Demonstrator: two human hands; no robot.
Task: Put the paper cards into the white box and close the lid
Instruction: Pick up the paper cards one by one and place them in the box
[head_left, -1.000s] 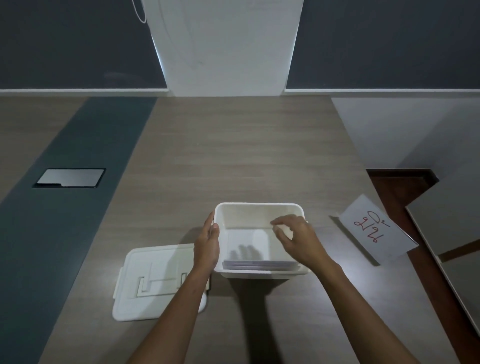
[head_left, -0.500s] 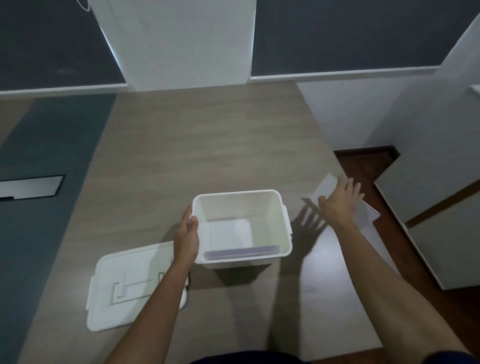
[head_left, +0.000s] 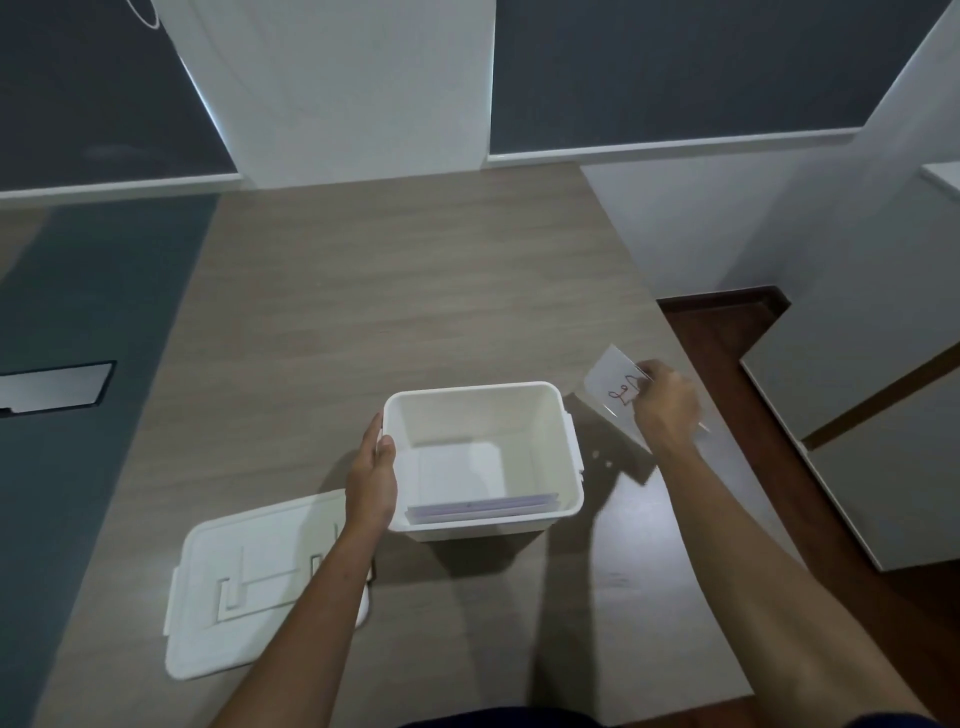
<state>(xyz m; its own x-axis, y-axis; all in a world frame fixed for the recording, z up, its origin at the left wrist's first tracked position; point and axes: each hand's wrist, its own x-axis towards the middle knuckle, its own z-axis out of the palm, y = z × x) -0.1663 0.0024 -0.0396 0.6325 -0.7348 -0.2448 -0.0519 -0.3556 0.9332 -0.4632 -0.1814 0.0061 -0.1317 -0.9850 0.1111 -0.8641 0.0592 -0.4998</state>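
The open white box (head_left: 566, 441) stands on the wooden table, with a few paper cards (head_left: 483, 506) lying flat against its near wall. My left hand (head_left: 373, 475) grips the box's left rim. To the right of the box, near the table's edge, my right hand (head_left: 665, 408) pinches a white paper card (head_left: 610, 382) with red writing, lifted off the table and tilted. The white lid (head_left: 249, 582) lies flat on the table, left of the box and partly under my left forearm.
The table's right edge (head_left: 727, 452) runs just beyond the held card, with dark wood floor and white cabinets below. A dark strip with a metal cover plate (head_left: 57, 389) runs along the table's left side. A wall closes the far end.
My right hand left the box, reached right to the card on the table and has now closed on it and lifted it. The left hand stays on the box rim.
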